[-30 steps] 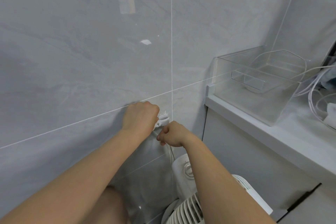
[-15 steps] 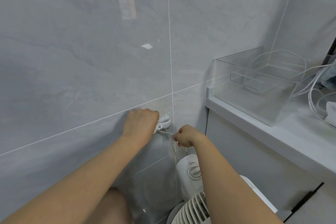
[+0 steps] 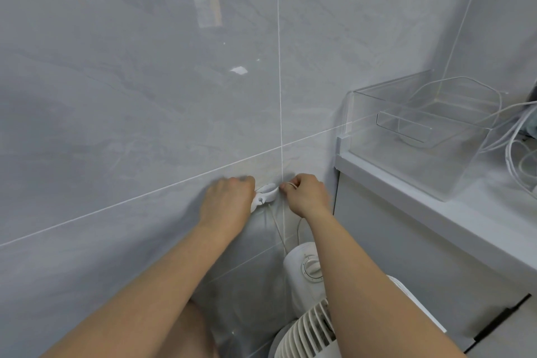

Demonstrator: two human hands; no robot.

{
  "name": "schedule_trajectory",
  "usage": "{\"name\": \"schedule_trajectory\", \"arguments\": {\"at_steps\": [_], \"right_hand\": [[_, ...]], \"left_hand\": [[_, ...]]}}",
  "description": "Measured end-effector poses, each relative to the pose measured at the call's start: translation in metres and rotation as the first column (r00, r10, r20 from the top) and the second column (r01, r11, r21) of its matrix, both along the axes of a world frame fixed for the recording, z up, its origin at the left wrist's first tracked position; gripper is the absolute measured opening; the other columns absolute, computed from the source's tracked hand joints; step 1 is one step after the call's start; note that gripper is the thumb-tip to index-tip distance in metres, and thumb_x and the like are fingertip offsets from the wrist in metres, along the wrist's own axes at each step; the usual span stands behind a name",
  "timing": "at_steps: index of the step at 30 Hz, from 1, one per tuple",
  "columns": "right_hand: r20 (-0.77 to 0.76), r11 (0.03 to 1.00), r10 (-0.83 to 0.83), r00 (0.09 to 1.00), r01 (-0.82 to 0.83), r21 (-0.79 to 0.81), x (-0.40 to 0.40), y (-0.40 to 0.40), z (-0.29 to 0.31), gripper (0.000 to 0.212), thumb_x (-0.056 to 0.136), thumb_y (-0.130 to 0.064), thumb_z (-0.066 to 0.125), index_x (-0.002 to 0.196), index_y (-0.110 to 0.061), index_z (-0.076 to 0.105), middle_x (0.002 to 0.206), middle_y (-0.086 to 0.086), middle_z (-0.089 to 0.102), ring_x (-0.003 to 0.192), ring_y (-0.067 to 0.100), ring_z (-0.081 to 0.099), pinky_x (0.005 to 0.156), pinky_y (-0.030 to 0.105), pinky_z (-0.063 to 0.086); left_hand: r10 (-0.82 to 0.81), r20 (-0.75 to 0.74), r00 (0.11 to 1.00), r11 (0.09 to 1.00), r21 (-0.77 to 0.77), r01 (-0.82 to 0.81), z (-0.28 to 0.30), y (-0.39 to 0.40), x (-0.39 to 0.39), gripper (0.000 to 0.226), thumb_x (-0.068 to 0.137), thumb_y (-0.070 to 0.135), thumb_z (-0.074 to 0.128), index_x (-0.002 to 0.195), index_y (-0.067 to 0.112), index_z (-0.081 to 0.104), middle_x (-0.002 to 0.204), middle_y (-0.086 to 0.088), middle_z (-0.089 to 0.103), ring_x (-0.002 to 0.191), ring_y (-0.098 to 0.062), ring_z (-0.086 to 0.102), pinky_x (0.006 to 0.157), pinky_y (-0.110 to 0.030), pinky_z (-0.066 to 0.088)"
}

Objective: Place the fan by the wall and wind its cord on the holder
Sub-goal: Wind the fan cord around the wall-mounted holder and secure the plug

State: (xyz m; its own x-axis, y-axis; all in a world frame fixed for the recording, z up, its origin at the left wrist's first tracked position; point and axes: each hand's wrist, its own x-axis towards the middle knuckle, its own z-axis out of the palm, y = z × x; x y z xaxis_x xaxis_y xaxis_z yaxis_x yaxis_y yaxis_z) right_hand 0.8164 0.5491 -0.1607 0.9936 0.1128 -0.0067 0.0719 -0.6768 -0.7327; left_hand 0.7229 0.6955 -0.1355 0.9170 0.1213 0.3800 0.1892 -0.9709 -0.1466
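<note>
White plastic holder [image 3: 265, 194] on grey tile wall [image 3: 116, 96]: cord-winding step, approx. mid-way by judgement.

L hand [image 3: 229, 200] sits curled vs. holder's left end, prob. to steady it; whether it grips holder or cord can't be told. R hand [image 3: 305, 194], just right of holder, pinches cord [image 3: 276, 224] w/ curled fingers, keeping it taut for a wrap. Cord drops from holder to fan [image 3: 308, 270], which stands below holder, close to wall, so fan placement looks done.

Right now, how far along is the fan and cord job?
Done: the fan stands by the wall. In hand: the left hand grips the holder while the right hand pinches the cord. Left: slack below needs winding.
</note>
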Motion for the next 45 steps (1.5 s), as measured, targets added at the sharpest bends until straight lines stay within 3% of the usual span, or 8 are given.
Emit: {"name": "schedule_trajectory", "arguments": {"at_steps": [5, 17, 21, 27, 30, 36, 40, 45], "right_hand": [[-0.004, 0.952, 0.077, 0.997, -0.072, 0.296, -0.007, 0.004, 0.006, 0.032, 0.097, -0.029, 0.062, 0.070, -0.018, 0.050, 0.070, -0.002, 0.053, 0.072, 0.022, 0.049, 0.063, 0.033, 0.040], [0.052, 0.871, 0.308, 0.950, -0.304, 0.385, -0.021, 0.014, 0.015, 0.033, 0.095, -0.031, 0.063, 0.077, -0.005, 0.069, 0.068, -0.002, 0.063, 0.066, 0.012, 0.054, 0.070, 0.031, 0.045], [0.096, 0.863, 0.344, 0.934, -0.355, 0.360, -0.017, 0.015, 0.014, 0.035, 0.096, -0.025, 0.060, 0.062, -0.017, 0.062, 0.061, 0.000, 0.054, 0.060, 0.010, 0.047, 0.064, 0.029, 0.041], [0.148, 0.869, 0.383, 0.912, -0.410, 0.276, -0.018, 0.018, 0.010, 0.023, 0.094, -0.031, 0.066, 0.076, -0.020, 0.076, 0.075, 0.000, 0.074, 0.072, 0.016, 0.067, 0.075, 0.036, 0.055], [0.157, 0.868, 0.390, 0.907, -0.419, 0.265, -0.021, 0.016, 0.011, 0.025, 0.095, -0.030, 0.066, 0.071, -0.028, 0.074, 0.067, -0.012, 0.069, 0.064, 0.001, 0.060, 0.071, 0.027, 0.051], [0.143, 0.867, 0.398, 0.906, -0.423, 0.265, -0.024, 0.014, 0.011, 0.023, 0.095, -0.032, 0.068, 0.084, -0.017, 0.082, 0.069, -0.007, 0.072, 0.063, 0.004, 0.059, 0.067, 0.024, 0.047], [0.133, 0.883, 0.379, 0.916, -0.401, 0.243, -0.022, 0.013, 0.010, 0.023, 0.093, -0.029, 0.070, 0.078, -0.016, 0.079, 0.051, -0.019, 0.058, 0.054, -0.002, 0.051, 0.061, 0.019, 0.041], [0.057, 0.862, 0.345, 0.937, -0.340, 0.375, -0.019, 0.012, 0.010, 0.019, 0.091, -0.017, 0.061, 0.083, -0.017, 0.078, 0.074, -0.001, 0.075, 0.075, 0.016, 0.069, 0.079, 0.035, 0.057]], "left_hand": [[0.021, 0.016, 1.000, 0.999, 0.024, -0.021, -0.005, 0.001, -0.002, 0.007, 0.091, 0.028, 0.068, 0.093, 0.021, 0.067, 0.078, -0.010, 0.074, 0.073, -0.038, 0.070, 0.056, -0.035, 0.034], [-0.006, 0.124, 0.992, 1.000, 0.002, 0.006, -0.011, 0.001, -0.014, 0.005, 0.088, 0.029, 0.071, 0.084, 0.025, 0.069, 0.073, -0.004, 0.074, 0.064, -0.033, 0.071, 0.050, -0.032, 0.043], [-0.076, 0.265, 0.961, 0.977, -0.172, 0.125, -0.019, -0.004, -0.035, 0.014, 0.091, 0.035, 0.059, 0.104, 0.032, 0.066, 0.098, 0.010, 0.070, 0.088, -0.020, 0.069, 0.055, -0.035, 0.053], [-0.030, 0.299, 0.954, 0.862, -0.476, 0.177, -0.020, -0.013, -0.034, 0.052, 0.089, 0.039, 0.065, 0.139, 0.034, 0.050, 0.101, 0.014, 0.069, 0.101, -0.016, 0.062, 0.073, -0.039, 0.056], [-0.002, 0.313, 0.950, 0.836, -0.521, 0.173, -0.023, -0.011, -0.032, 0.052, 0.090, 0.030, 0.069, 0.138, 0.032, 0.052, 0.098, 0.015, 0.067, 0.097, -0.016, 0.064, 0.077, -0.042, 0.056], [0.042, 0.278, 0.960, 0.647, -0.739, 0.186, -0.022, -0.003, -0.033, 0.028, 0.094, 0.018, 0.062, 0.117, 0.032, 0.055, 0.088, 0.010, 0.066, 0.078, -0.008, 0.062, 0.068, -0.035, 0.051], [0.068, 0.275, 0.959, 0.794, -0.597, 0.115, -0.023, 0.014, -0.041, 0.013, 0.096, 0.021, 0.059, 0.100, 0.033, 0.055, 0.079, 0.008, 0.070, 0.072, -0.021, 0.066, 0.062, -0.041, 0.054], [0.112, 0.381, 0.918, 0.854, -0.509, 0.107, -0.024, 0.028, -0.047, 0.013, 0.090, 0.032, 0.074, 0.098, 0.030, 0.063, 0.080, 0.008, 0.077, 0.072, -0.026, 0.072, 0.058, -0.041, 0.057]]}}
